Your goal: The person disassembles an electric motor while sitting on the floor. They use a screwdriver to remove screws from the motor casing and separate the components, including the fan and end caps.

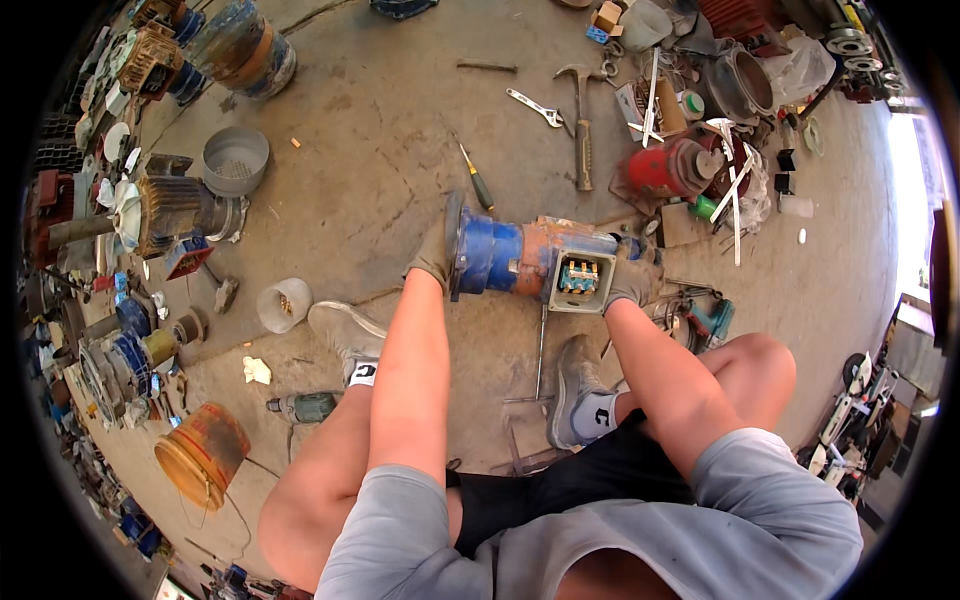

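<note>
An electric motor [492, 258], blue at its left part and rusty orange in the middle, lies on its side before me. Its square terminal box [555, 300] is uncovered, showing brass terminals on a teal block. My left hand [432, 252], in a dark work glove, grips the flange at the motor's left end. At the other end my right hand [634, 276], gloved too, is closed around the housing; some fingers are hidden behind it. Just beyond the motor lies a screwdriver [479, 184] with a dark green handle.
A hammer [584, 145] and an adjustable wrench [536, 107] lie farther off. Right of them stands a red jack-like cylinder [665, 168] amid clutter. A power drill [303, 407], an orange bucket [203, 450] and a white tub [284, 304] are at left; a teal power tool [712, 320] is right.
</note>
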Demonstrator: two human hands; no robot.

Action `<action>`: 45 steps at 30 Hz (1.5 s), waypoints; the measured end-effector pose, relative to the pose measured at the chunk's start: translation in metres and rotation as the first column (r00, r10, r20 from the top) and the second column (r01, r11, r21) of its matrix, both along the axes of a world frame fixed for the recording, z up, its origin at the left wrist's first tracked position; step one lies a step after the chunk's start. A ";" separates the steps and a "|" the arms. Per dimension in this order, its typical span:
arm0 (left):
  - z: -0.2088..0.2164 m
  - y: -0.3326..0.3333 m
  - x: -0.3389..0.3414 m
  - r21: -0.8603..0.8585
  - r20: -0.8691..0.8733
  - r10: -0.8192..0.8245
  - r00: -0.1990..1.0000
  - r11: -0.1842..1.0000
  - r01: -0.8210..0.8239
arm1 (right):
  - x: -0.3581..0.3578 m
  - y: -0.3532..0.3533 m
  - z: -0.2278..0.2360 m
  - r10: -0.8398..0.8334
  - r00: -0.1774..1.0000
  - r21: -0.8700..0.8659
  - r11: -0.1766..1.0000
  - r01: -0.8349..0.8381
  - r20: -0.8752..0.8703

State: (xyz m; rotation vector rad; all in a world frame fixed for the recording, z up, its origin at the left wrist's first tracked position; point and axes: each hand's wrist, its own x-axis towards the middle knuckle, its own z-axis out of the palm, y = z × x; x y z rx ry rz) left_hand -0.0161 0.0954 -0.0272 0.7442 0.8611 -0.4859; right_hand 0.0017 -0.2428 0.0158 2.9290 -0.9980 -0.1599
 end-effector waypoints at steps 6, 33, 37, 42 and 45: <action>-0.063 0.020 -0.084 0.039 0.076 0.075 0.994 0.996 -0.078 | 0.005 0.029 0.017 0.079 0.997 0.022 0.997 -0.079 -0.019; 0.060 -0.012 -0.019 0.873 -0.106 -0.263 0.959 0.438 0.217 | 0.006 0.007 0.060 -0.127 0.991 0.256 0.958 0.132 -0.036; 0.057 -0.035 -0.025 0.962 -0.222 -0.240 0.945 0.103 0.253 | 0.008 0.000 0.063 -0.145 0.989 0.309 0.940 0.144 -0.018; 0.050 -0.036 -0.024 0.956 -0.221 -0.192 0.956 0.153 0.252 | 0.007 -0.021 0.080 0.071 0.993 0.397 0.917 -0.026 -0.099; 0.049 -0.041 -0.011 0.950 -0.263 -0.136 0.955 0.138 0.282 | -0.001 -0.026 0.070 0.085 0.996 0.351 0.934 -0.070 -0.028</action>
